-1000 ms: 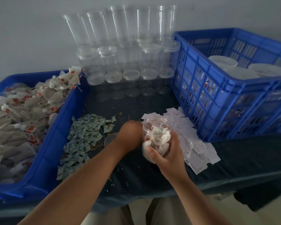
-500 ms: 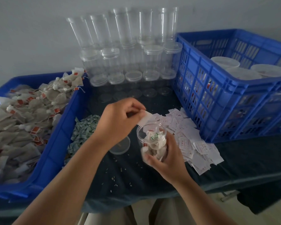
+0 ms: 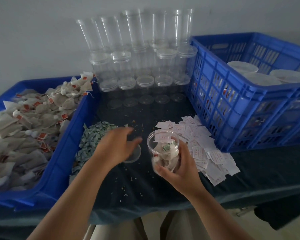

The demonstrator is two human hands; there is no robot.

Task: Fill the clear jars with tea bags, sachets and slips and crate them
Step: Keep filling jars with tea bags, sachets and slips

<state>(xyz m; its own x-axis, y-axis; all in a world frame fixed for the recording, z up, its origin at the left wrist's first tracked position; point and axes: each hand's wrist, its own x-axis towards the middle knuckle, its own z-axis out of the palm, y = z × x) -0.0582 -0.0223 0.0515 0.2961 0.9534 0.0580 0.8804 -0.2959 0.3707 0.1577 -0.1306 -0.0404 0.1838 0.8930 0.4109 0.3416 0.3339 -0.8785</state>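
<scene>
Since half a second ago, my left hand (image 3: pixel 117 146) has released the white paper slip (image 3: pixel 163 138), now lying inside the clear round plastic jar (image 3: pixel 164 154), and spreads loose-fingered over a clear round lid (image 3: pixel 136 155); my right hand (image 3: pixel 183 172) grips that jar above the dark surface (image 3: pixel 145 187).

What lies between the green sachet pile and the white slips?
Head view: a clear lid on dark cloth under the left hand, plus the jar the right hand holds.
</scene>
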